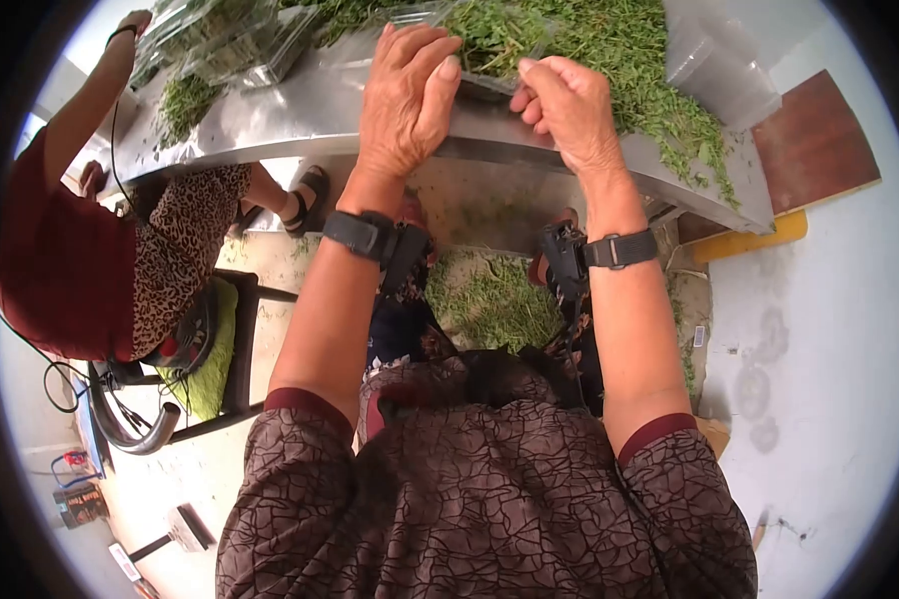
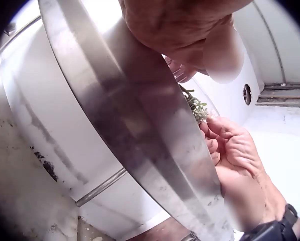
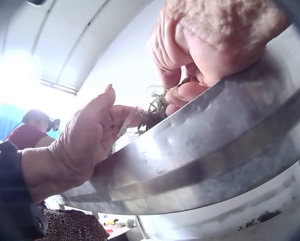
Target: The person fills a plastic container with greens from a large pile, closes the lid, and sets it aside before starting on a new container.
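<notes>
My left hand [image 1: 405, 100] reaches over the steel table's front edge, its fingers nearly straight and its thumb pointing up. In the right wrist view, the fingers of that left hand [image 3: 89, 130] lie against a clear plastic tray wall [image 3: 126, 123]. Leafy green sprigs [image 1: 494, 40] fill the tray between my hands. My right hand [image 1: 572, 108] has its fingers curled at the tray's right side. In the left wrist view, thumb and forefinger of the right hand [image 2: 237, 150] pinch at the sprigs [image 2: 196, 106]. The tray's base is mostly hidden by greens and hands.
A large heap of loose greens [image 1: 634, 80] covers the table's right part, beside stacked clear trays [image 1: 719, 65]. Filled clear trays [image 1: 235, 45] stand at the left. Another person [image 1: 70, 240] works there. Fallen greens [image 1: 489, 299] lie on the floor under the steel table [image 1: 320, 125].
</notes>
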Available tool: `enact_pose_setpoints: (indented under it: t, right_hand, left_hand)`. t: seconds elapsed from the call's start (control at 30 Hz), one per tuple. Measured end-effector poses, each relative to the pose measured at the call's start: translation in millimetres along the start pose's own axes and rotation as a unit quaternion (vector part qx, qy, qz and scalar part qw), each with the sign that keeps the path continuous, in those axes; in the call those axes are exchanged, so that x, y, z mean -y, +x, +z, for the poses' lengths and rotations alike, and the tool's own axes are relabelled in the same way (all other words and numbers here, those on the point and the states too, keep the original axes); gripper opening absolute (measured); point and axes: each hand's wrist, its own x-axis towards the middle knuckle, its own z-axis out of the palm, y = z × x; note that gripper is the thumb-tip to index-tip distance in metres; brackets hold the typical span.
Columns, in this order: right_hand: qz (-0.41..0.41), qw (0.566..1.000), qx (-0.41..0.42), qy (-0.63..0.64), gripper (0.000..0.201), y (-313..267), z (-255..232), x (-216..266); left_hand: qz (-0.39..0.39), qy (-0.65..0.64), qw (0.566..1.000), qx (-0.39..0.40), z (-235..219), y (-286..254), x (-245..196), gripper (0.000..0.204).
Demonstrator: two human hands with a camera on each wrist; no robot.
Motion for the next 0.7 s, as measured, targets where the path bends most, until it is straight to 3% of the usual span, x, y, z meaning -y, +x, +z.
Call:
enact_pose_setpoints:
  t: [0.2, 0.3, 0.6, 0.7]
  right_hand:
    - [-0.01, 1.0, 0.006, -0.006, 0.028, 2.2, -4.5, -8.1]
    - [-0.008, 1.0, 0.001, -0.005, 0.028, 5.8, -7.9, -9.7]
    - [-0.008, 1.0, -0.004, 0.012, 0.023, 16.8, -21.2, -19.3]
    - [-0.002, 1.0, -0.025, -0.002, 0.023, 16.7, -19.4, -15.5]
  left_hand:
    - [-0.018, -0.004, 1.0, 0.003, 1.1, 3.4, -2.2, 0.032]
    - [0.045, 0.003, 0.999, -0.031, 10.5, 2.3, 3.8, 0.023]
    - [0.023, -0.003, 1.0, -0.004, 8.1, 6.1, -0.8, 0.022]
    - [0.026, 0.002, 0.999, -0.045, 10.3, 5.0, 0.7, 0.023]
